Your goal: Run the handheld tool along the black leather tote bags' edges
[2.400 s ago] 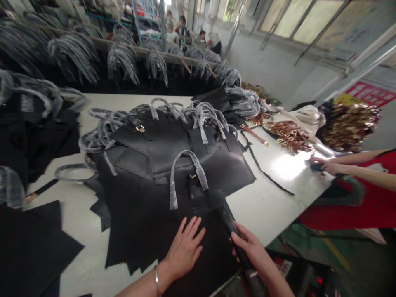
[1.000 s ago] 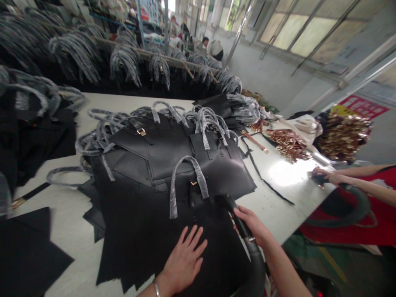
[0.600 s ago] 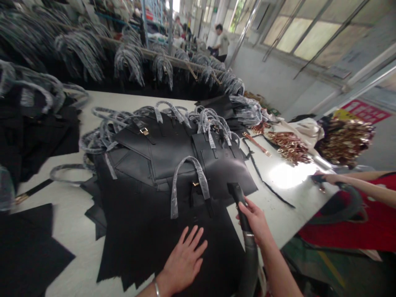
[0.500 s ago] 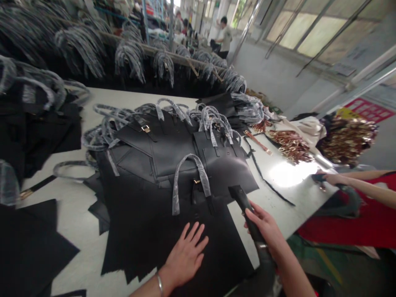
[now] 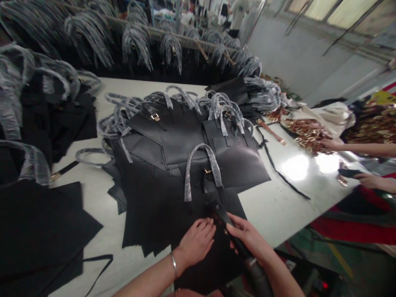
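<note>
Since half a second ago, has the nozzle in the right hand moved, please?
Yes: the nozzle came back from the panel's right edge, inward beneath the wrapped handle, toward the left hand.

A single head-worn camera looks forward and steeply down from the near edge of the white table (image 5: 272, 214), close above the pile of black bag panels (image 5: 185, 165) that fills the middle of the view. Beyond that pile it faces the rack of wrapped handles (image 5: 139, 41) along the far side. A co-worker's arms (image 5: 365, 165) reach in right of the pile.
</note>
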Tool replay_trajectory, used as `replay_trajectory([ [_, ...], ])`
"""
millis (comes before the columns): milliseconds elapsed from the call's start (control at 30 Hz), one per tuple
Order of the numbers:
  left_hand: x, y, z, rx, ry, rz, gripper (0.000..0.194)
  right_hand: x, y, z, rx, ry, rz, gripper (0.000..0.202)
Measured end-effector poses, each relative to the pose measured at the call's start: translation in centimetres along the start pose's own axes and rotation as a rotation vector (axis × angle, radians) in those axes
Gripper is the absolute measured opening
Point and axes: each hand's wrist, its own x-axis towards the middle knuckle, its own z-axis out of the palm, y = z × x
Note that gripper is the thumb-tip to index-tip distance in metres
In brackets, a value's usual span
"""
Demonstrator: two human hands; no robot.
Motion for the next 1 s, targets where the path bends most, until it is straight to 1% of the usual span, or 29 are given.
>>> replay_trajectory([
  [100, 0.1, 0.0, -0.3, 0.004, -0.004, 0.0, 0.044, 1.3, -0.5, 1.1, 0.048, 0.033, -0.043, 0.066],
  [200, 0.1, -0.1, -0.1, -0.007, 0.012, 0.008, 0.043, 1.9, -0.5, 1.8, 0.083, 0.126, -0.124, 0.076],
  [267, -0.1, -0.1, 0.3, -0.016, 0.036, 0.011, 0.043, 1.5, -0.1, 1.6, 0.069, 0.172, -0.156, 0.081],
  [367, -0.4, -0.2, 0.8, -0.047, 0.126, -0.005, 0.04, -0.1, 0.9, 0.4, 0.027, 0.175, -0.117, 0.086],
  [467, -0.7, -1.2, 0.3, -0.054, 0.25, -0.114, 0.04, -1.8, 2.1, -0.4, 0.004, 0.156, -0.064, 0.09],
  [567, -1.0, -3.1, -1.2, 0.043, 0.325, -0.275, 0.036, -2.9, 2.8, 0.0, -0.005, 0.115, -0.041, 0.086],
  [600, -1.1, -3.8, -1.8, 0.082, 0.338, -0.307, 0.035, -3.0, 2.9, 0.4, -0.005, 0.099, -0.041, 0.085],
  [700, -1.3, -5.4, -3.2, 0.143, 0.316, -0.314, 0.038, -2.7, 2.8, 1.7, 0.01, 0.068, -0.049, 0.085],
  [800, -1.3, -6.1, -3.8, 0.13, 0.262, -0.304, 0.046, -2.0, 2.4, 2.5, 0.048, 0.078, -0.033, 0.083],
  [1000, -0.8, -6.7, -4.5, -0.009, 0.256, -0.357, 0.061, -0.2, 1.3, 2.4, 0.092, 0.071, 0.004, 0.07],
])
